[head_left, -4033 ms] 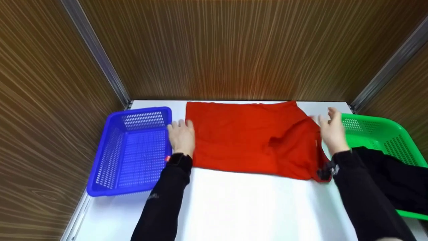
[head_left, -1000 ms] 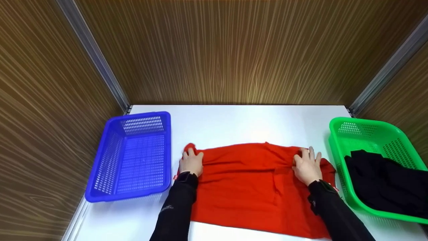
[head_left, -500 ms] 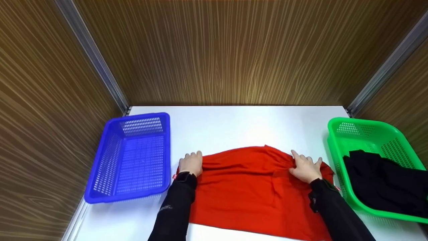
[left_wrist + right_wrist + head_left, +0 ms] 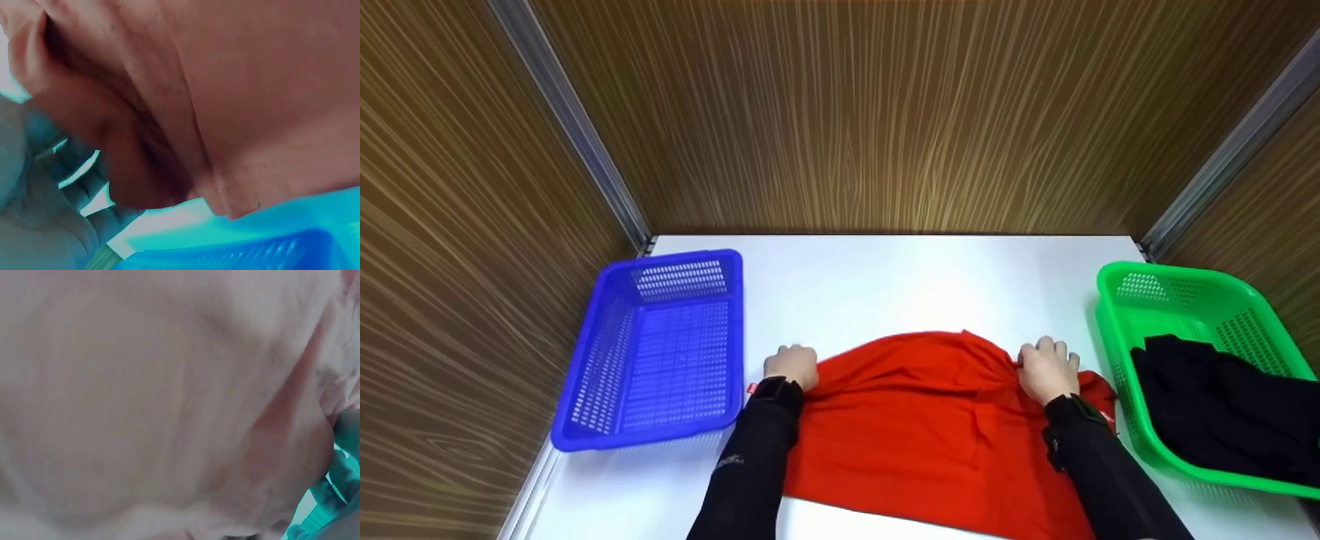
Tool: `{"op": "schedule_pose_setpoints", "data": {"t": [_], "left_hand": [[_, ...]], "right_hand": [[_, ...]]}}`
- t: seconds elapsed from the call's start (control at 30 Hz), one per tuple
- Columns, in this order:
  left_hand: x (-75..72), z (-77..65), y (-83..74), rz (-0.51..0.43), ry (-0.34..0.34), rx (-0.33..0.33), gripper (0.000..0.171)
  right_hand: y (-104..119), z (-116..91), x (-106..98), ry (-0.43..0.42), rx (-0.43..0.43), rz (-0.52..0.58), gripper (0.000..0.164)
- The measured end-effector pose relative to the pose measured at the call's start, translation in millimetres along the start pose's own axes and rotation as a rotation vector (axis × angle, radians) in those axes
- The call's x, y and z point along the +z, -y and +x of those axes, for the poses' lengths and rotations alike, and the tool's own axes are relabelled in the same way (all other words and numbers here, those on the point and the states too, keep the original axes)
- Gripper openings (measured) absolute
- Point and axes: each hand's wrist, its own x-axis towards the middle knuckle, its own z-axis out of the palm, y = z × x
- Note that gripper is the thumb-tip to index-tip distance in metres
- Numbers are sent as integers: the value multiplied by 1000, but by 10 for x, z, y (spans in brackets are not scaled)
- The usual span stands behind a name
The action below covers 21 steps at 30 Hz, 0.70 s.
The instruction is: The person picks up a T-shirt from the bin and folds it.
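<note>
A wrinkled red garment (image 4: 892, 435) lies across the front of the white table, its far edge bowed up in the middle. My left hand (image 4: 791, 365) grips its far left corner with the fingers curled. Seen from the left wrist, the cloth (image 4: 253, 112) hangs beside the curled fingers (image 4: 79, 191). At the far right part of the garment, my right hand (image 4: 1048, 369) holds a bunched fold. In the right wrist view the cloth (image 4: 140, 399) fills most of the picture, and only a few fingers (image 4: 343, 472) show at the right edge. The garment's near right corner is hidden by the right sleeve.
To the left stands a blue plastic basket (image 4: 735, 337) with nothing in it. A green basket (image 4: 1110, 322) at the right holds a black cloth item (image 4: 1222, 412). Wood-grain panels (image 4: 840, 112) rise behind and on both sides of the white table (image 4: 885, 285).
The garment has come from the table's back edge to the front over four seconds. Over the last second the fingers of both hands have curled in on its far edge, which now bows up more.
</note>
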Motion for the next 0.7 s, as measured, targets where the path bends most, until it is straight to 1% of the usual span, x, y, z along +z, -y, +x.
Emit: {"op": "schedule_pose_setpoints", "data": {"t": [0.03,0.1,0.2,0.27,0.33,0.37,0.4,0.47,0.5,0.57,0.6,0.67,0.7], "left_hand": [[-6,-2,1,29,-13,16,26],[-36,-2,1,56,-76,60,26],[-145,-19,-8,64,-223,146,25],[-253,-47,-17,69,-302,218,21],[-364,-91,-21,86,-324,301,16],[-414,-118,-19,105,-310,345,14],[-452,-150,-17,129,-282,386,12],[-501,-221,-1,185,-197,453,11],[-511,-260,13,214,-145,472,11],[-511,-338,45,269,-47,479,11],[-502,-376,64,287,-12,474,12],[-472,-446,98,301,50,450,12],[-461,-473,111,308,72,439,13]], "right_hand": [[-5,5,4,-52,-24,3,8],[-14,24,-10,-174,-95,12,13],[-12,50,-112,-363,-253,16,18],[-2,42,-226,-449,-378,16,18],[5,-10,-348,-491,-499,1,12],[5,-50,-402,-499,-559,-3,8],[-1,-108,-444,-499,-619,-10,6],[-25,-241,-485,-479,-742,-4,9],[-40,-318,-488,-451,-795,-5,10],[-67,-469,-463,-378,-890,24,6],[-79,-548,-439,-338,-921,36,1],[-92,-705,-391,-234,-953,56,12],[-94,-771,-380,-171,-946,56,18]]}}
